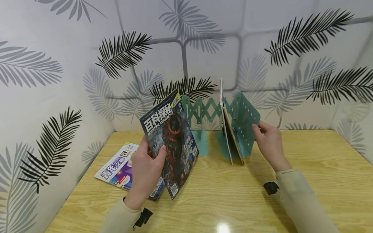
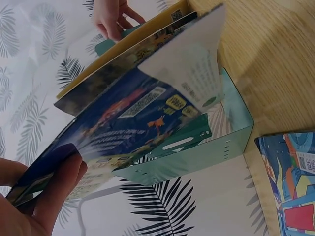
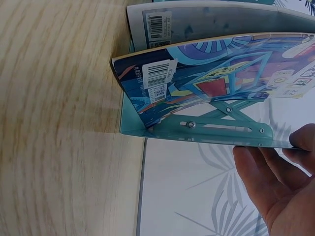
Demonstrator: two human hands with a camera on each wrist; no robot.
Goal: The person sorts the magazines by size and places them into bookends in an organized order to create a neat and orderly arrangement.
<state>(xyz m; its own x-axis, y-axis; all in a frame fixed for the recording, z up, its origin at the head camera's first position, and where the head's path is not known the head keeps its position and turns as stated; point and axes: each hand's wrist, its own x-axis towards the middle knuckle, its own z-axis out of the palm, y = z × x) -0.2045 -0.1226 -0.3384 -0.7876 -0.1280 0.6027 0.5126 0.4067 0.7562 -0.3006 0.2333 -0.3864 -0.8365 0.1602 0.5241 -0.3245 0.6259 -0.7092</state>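
Observation:
My left hand (image 1: 147, 170) grips a dark magazine (image 1: 177, 145) titled Scientific Exploration by its left edge, thumb on the front cover. The magazine is tilted above the table, left of a green expandable metal bookend (image 1: 247, 121). My right hand (image 1: 269, 145) pinches the edge of the bookend's perforated right end plate between thumb and fingers. Thin magazines (image 3: 211, 78) stand inside the bookend near that plate, leaning slightly, as the right wrist view shows. The held magazine's back cover (image 2: 133, 118) faces the left wrist camera.
More magazines (image 1: 116, 170), with white and purple covers, lie on the wooden table (image 1: 221, 194) at the left, partly hidden behind my left hand. A wall (image 1: 87, 48) with leaf patterns rises behind the table and along its left side.

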